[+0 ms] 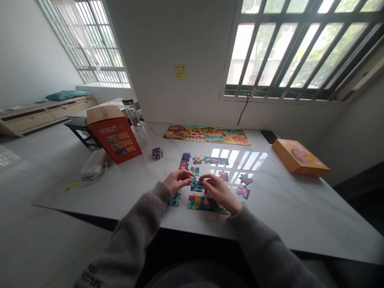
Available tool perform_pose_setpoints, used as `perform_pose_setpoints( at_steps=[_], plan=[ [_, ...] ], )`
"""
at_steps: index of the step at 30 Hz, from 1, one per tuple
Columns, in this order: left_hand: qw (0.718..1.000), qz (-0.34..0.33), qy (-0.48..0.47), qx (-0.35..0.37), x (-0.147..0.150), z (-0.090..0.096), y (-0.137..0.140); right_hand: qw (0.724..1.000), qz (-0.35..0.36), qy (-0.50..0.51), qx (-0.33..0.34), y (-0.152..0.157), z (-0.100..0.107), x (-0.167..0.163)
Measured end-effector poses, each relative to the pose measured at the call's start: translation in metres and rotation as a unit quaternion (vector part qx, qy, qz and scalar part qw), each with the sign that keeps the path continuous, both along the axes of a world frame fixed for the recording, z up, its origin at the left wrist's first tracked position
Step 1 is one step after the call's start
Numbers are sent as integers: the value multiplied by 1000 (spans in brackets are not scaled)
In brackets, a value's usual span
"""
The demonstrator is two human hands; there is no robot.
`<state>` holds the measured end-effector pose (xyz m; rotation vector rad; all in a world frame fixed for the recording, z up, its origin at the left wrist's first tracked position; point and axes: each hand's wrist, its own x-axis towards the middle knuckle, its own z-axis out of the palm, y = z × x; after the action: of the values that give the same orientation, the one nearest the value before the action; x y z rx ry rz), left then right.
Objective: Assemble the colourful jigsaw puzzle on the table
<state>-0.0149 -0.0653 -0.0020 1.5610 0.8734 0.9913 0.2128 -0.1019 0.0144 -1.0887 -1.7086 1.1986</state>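
Observation:
Both hands meet over loose jigsaw pieces on the marble-patterned table. Thumb and fingers of my left hand [178,181] pinch the left side of a teal puzzle piece [196,185]. From the other side, my right hand [221,193] closes its fingertips on the right end of the same teal and dark red pieces; whether these are one piece or two joined is too small to tell. Just beyond lies another small piece [195,171]. A joined strip [199,203] runs nearer my body, partly under my right hand. One teal piece [174,200] sits below my left wrist.
Loose pieces [243,192] lie to the right, joined ones [216,160] farther back. A stack of pieces [157,153] stands left. Behind is an assembled puzzle [207,134]. A red box [118,140], power strip [93,165], orange box [300,157] and black phone [269,137] flank the area.

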Motion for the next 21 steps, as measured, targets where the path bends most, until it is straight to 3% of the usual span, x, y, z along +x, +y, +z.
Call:
perform_pose_setpoints(
  at_steps=[6,13,17,21],
  plan=[
    [999,-27,12,15,-1,-3,0,1000,-9,4,-5,-1,0,-1],
    [999,37,6,26,1,-3,4,995,54,-2,-80,-6,-5,-5],
    [999,27,4,27,1,1,0,998,32,-21,-46,-5,-5,-6],
    [998,-30,40,26,3,4,-5,999,-27,-18,21,1,-6,-5]
  ],
)
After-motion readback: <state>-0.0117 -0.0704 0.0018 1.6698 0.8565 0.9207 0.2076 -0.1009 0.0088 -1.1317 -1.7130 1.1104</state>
